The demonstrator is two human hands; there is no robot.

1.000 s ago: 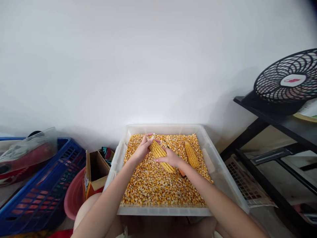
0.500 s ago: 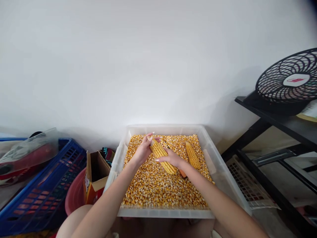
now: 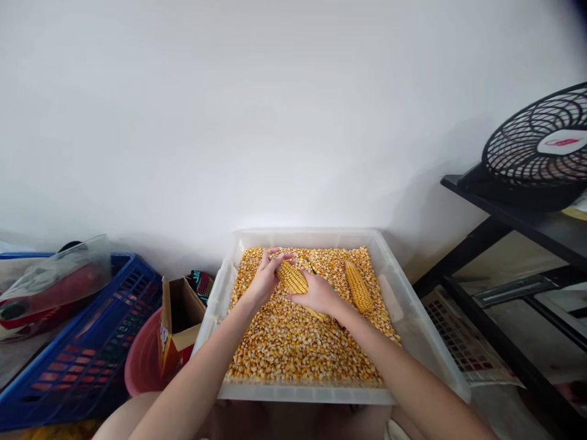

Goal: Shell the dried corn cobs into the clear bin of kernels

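Between my two hands is a yellow corn cob (image 3: pixel 292 278), tilted with its far end up to the left. My left hand (image 3: pixel 266 276) closes round the far end, fingers curled over the tip. My right hand (image 3: pixel 318 293) wraps over the cob's middle, hiding much of its lower half. Beneath lies a thick bed of loose corn kernels (image 3: pixel 293 354) in a translucent plastic bin (image 3: pixel 307 394). A second corn cob (image 3: pixel 359 287) rests on the kernels to the right of my right hand.
Left of the bin stand an open cardboard box (image 3: pixel 181 311), a pink basin (image 3: pixel 140 360) and a blue plastic crate (image 3: pixel 87 348). On the right, a black fan (image 3: pixel 534 146) sits on a black metal rack (image 3: pixel 486 232). A white wall (image 3: pixel 293 122) rises behind.
My right hand has slid round over the cob and covers more of its lower part. The left hand still holds the far end. The view has shifted slightly.
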